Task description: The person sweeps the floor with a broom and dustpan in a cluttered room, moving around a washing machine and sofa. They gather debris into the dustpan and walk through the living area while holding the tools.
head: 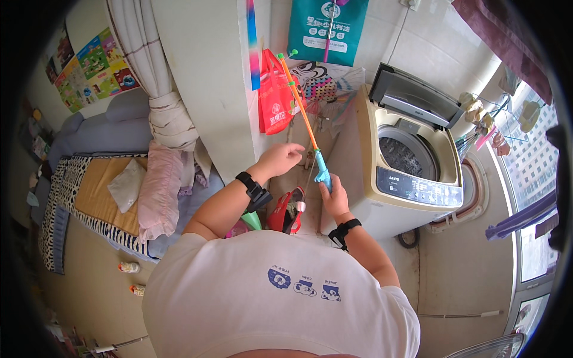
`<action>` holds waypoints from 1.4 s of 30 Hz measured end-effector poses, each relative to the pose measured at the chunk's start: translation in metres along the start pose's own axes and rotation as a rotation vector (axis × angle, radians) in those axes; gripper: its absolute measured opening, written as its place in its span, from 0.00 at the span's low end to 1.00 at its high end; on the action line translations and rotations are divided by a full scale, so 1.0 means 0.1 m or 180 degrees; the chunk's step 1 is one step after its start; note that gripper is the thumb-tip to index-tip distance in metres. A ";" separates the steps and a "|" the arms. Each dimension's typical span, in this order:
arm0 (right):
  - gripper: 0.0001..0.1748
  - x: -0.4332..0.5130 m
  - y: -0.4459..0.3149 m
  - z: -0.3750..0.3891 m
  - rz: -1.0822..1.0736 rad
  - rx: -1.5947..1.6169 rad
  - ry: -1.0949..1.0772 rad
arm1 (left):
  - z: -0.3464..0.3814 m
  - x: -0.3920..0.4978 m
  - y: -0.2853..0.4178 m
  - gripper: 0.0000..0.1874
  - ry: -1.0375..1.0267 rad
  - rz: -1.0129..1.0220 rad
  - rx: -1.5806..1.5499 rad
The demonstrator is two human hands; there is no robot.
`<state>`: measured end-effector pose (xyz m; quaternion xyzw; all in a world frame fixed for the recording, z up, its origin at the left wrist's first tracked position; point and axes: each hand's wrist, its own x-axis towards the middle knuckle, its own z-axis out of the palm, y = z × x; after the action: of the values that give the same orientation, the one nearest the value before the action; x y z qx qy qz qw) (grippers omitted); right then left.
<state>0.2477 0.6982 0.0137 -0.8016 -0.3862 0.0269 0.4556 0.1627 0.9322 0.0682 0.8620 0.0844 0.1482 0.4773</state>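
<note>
In my right hand [335, 199] is the blue handle of a toy fishing rod [305, 114]. Its orange shaft slants up and away to the left, with green line guides and a green tip. My left hand [280, 159] is raised just left of the rod's lower end, fingers loosely bent and partly spread, with nothing visible in it. A thin line runs down below the rod to a small white piece [301, 206]. That piece hangs in front of an open red bag [284, 210] on the floor, which has dark contents.
A top-loading SANYO washing machine [416, 188] stands at right, lid up. Ahead hang a red tote bag [274, 105] and a teal bag [309, 27]. At left, a bed holds a pink pillow [160, 192]. Shoes [129, 267] lie on the floor.
</note>
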 end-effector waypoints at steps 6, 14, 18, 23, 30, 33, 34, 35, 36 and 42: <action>0.23 -0.05 0.22 -0.06 0.0336 0.0440 0.0331 | 0.11 -0.04 0.11 0.17 -0.0225 0.0065 0.0109; 0.22 -0.18 0.35 -0.12 0.0660 -0.0065 0.0360 | 0.17 -0.16 0.20 0.17 -0.0332 0.0155 0.0334; 0.22 -0.23 0.26 -0.14 0.0534 -0.0049 0.0330 | 0.18 -0.27 0.26 0.18 -0.0337 0.0036 0.0142; 0.22 -0.24 0.25 -0.12 0.0559 -0.0120 0.0298 | 0.14 -0.35 0.29 0.18 -0.0320 -0.0107 0.0130; 0.20 -0.34 0.15 -0.06 0.0180 -0.0112 0.0148 | 0.15 -0.48 0.22 0.19 -0.0263 -0.0237 0.0364; 0.19 -0.38 0.13 -0.05 -0.0311 -0.0281 -0.0258 | 0.13 -0.51 0.21 0.19 -0.0305 -0.0272 0.0393; 0.19 -0.37 0.14 -0.04 -0.0190 -0.0402 -0.0307 | 0.12 -0.52 0.21 0.19 -0.0327 -0.0289 0.0442; 0.20 -0.36 0.15 -0.04 -0.0015 -0.0361 -0.0250 | 0.10 -0.51 0.20 0.19 -0.0336 -0.0264 0.0463; 0.21 -0.35 0.18 -0.04 0.0159 -0.0313 -0.0174 | 0.10 -0.51 0.20 0.19 -0.0375 -0.0276 0.0524; 0.21 -0.27 0.35 -0.09 0.0211 -0.0365 -0.0003 | 0.13 -0.45 0.21 0.19 -0.0471 -0.0299 0.0620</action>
<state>0.2532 0.6643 -0.0156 -0.8387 -0.3606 0.0202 0.4076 0.1246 0.8979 0.0715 0.9080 0.1031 0.0527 0.4026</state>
